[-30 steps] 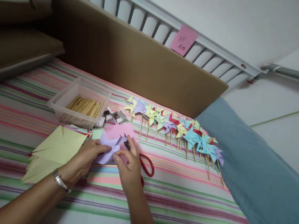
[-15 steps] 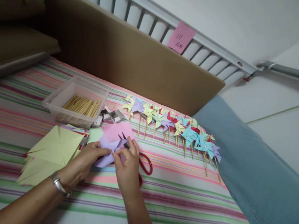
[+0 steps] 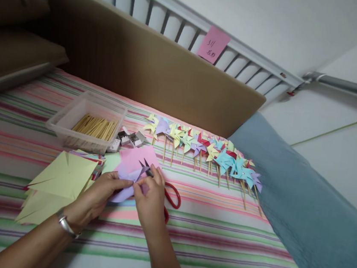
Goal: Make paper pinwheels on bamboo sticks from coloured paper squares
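Between both hands is a purple paper pinwheel [image 3: 124,193] with its corners folded toward the middle. My left hand [image 3: 104,192] grips its left side, thumb on top near the centre. My right hand [image 3: 150,195] is closed on the pinwheel's centre with thumb and forefinger; whether a pin is also between them is too small to tell. Under and behind the hands lie a pink paper sheet [image 3: 137,157] and scissors with red handles [image 3: 175,196], their dark blade tips showing past the purple paper. Left of my hands is a stack of yellow slit paper squares [image 3: 64,172].
A clear plastic box [image 3: 66,127] holds thin wooden sticks [image 3: 97,127]. Small open boxes [image 3: 129,138] with tiny metal pieces stand beside it. A row of finished pinwheels [image 3: 209,150] on sticks lies along a brown board [image 3: 159,71]. Striped cloth [image 3: 217,250] covers the table.
The whole view shifts slightly. Both hands stay on the purple pinwheel, whose folded corners now lie a little flatter at the centre under my fingers.
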Demonstrator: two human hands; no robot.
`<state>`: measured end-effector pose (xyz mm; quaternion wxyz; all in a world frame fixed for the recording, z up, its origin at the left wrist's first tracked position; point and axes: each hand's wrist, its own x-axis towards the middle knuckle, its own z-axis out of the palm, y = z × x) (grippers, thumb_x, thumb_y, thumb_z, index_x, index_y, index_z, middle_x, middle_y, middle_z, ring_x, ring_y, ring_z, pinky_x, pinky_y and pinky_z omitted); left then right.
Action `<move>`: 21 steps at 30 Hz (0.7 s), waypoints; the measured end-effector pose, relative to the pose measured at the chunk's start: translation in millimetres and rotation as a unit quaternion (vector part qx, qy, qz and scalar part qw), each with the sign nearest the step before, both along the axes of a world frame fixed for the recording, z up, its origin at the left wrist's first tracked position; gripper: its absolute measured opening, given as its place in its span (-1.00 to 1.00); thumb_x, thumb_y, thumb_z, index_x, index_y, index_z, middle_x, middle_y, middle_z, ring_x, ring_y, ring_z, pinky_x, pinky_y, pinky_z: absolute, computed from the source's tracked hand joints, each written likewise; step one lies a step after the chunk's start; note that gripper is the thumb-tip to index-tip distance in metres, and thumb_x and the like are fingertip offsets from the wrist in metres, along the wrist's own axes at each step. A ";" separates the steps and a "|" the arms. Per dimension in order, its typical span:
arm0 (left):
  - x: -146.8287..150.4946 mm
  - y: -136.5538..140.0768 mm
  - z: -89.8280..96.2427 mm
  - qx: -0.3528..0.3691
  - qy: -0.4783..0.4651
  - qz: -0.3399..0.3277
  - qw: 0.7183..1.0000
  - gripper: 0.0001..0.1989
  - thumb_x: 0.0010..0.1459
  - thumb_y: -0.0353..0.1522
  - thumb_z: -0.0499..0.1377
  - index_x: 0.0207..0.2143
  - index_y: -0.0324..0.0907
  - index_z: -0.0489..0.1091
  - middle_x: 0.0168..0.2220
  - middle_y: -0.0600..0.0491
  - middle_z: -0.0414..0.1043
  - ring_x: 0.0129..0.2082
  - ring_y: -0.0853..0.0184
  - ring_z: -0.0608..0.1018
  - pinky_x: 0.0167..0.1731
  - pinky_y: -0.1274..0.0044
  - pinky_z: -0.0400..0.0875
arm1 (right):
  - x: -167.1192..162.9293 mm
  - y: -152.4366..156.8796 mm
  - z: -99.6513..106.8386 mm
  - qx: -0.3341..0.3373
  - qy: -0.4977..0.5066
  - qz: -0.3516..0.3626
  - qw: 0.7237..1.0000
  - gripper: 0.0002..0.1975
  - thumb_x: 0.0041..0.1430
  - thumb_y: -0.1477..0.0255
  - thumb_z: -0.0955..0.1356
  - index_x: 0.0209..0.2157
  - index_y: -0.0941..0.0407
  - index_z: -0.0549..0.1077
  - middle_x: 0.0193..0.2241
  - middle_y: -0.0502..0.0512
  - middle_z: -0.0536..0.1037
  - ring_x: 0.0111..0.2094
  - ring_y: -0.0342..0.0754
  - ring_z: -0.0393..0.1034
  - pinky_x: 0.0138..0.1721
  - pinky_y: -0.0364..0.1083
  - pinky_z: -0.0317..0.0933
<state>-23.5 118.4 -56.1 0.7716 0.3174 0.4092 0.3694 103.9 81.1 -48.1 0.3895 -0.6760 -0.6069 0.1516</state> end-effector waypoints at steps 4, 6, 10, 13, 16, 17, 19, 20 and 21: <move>0.8 0.3 -1.2 0.001 0.034 0.017 0.999 -0.82 -0.23 -0.41 0.33 -0.47 -0.28 0.48 -0.53 0.05 0.53 -0.52 0.35 0.50 -0.45 0.57 0.34 | -1.9 0.9 -0.1 0.000 -0.002 -0.002 1.000 -0.90 -0.05 0.58 0.33 -0.55 0.11 0.44 0.10 0.20 0.29 0.21 0.12 -0.04 0.16 0.14 -0.10; 0.4 1.4 -0.4 0.000 0.046 0.029 0.999 -0.85 -0.23 -0.42 0.32 -0.51 -0.27 0.47 -0.56 0.07 0.52 -0.57 0.38 0.48 -0.52 0.60 0.31 | -0.5 1.0 1.0 0.005 0.019 -0.003 1.000 -0.92 -0.06 0.57 0.34 -0.52 0.12 0.45 0.11 0.20 0.28 0.20 0.12 -0.02 0.16 0.12 -0.11; -2.7 4.3 4.2 -0.012 0.038 0.023 0.999 -0.89 -0.20 -0.41 0.31 -0.52 -0.27 0.48 -0.59 0.06 0.52 -0.59 0.39 0.48 -0.55 0.62 0.29 | 8.1 1.7 2.9 0.008 0.184 -0.040 0.982 -0.87 -0.02 0.47 0.36 -0.34 0.10 0.44 0.02 0.19 0.38 0.08 0.07 0.20 0.09 0.06 0.04; -4.6 5.2 5.6 -0.017 0.030 0.017 0.999 -0.87 -0.18 -0.39 0.30 -0.51 -0.28 0.49 -0.58 0.04 0.53 -0.57 0.38 0.49 -0.52 0.63 0.30 | 12.6 3.1 2.0 -0.066 0.395 -0.028 0.916 -0.71 -0.05 0.34 0.40 -0.24 0.13 0.43 -0.23 0.15 0.52 -0.17 0.03 0.40 -0.13 -0.02 0.24; -4.1 3.8 4.0 -0.004 0.020 0.027 0.999 -0.85 -0.19 -0.38 0.32 -0.49 -0.26 0.49 -0.55 0.05 0.54 -0.57 0.40 0.48 -0.51 0.62 0.30 | 10.5 4.7 -0.1 -0.137 0.514 0.046 0.846 -0.68 -0.14 0.36 0.45 -0.28 0.17 0.47 -0.36 0.09 0.55 -0.32 -0.03 0.42 -0.24 -0.08 0.25; -3.4 2.8 3.7 0.000 0.017 0.029 0.999 -0.84 -0.19 -0.38 0.32 -0.48 -0.26 0.49 -0.54 0.05 0.54 -0.57 0.39 0.48 -0.50 0.62 0.31 | 8.9 5.3 -0.9 -0.148 0.528 0.069 0.833 -0.70 -0.16 0.38 0.45 -0.31 0.18 0.49 -0.40 0.07 0.55 -0.35 -0.05 0.42 -0.25 -0.10 0.24; -1.5 0.8 4.1 0.009 0.013 0.027 0.999 -0.85 -0.18 -0.38 0.31 -0.47 -0.24 0.49 -0.52 0.06 0.54 -0.55 0.38 0.49 -0.47 0.60 0.32 | 5.8 6.5 -2.6 -0.154 0.539 0.092 0.823 -0.76 -0.19 0.41 0.46 -0.38 0.20 0.51 -0.46 0.05 0.55 -0.41 -0.08 0.40 -0.26 -0.11 0.22; -0.5 -0.2 4.8 0.012 0.014 0.024 1.000 -0.86 -0.18 -0.38 0.30 -0.47 -0.24 0.49 -0.52 0.06 0.54 -0.55 0.37 0.49 -0.45 0.59 0.33 | 4.7 7.1 -3.5 -0.154 0.539 0.092 0.823 -0.78 -0.19 0.42 0.45 -0.41 0.21 0.52 -0.49 0.04 0.54 -0.43 -0.08 0.39 -0.28 -0.11 0.22; 0.6 -1.0 5.7 0.013 0.017 0.021 1.000 -0.86 -0.17 -0.38 0.30 -0.46 -0.25 0.49 -0.52 0.05 0.54 -0.53 0.36 0.50 -0.43 0.58 0.33 | 4.0 7.7 -4.4 -0.155 0.536 0.086 0.825 -0.80 -0.20 0.43 0.45 -0.44 0.21 0.52 -0.51 0.04 0.53 -0.45 -0.09 0.38 -0.29 -0.11 0.23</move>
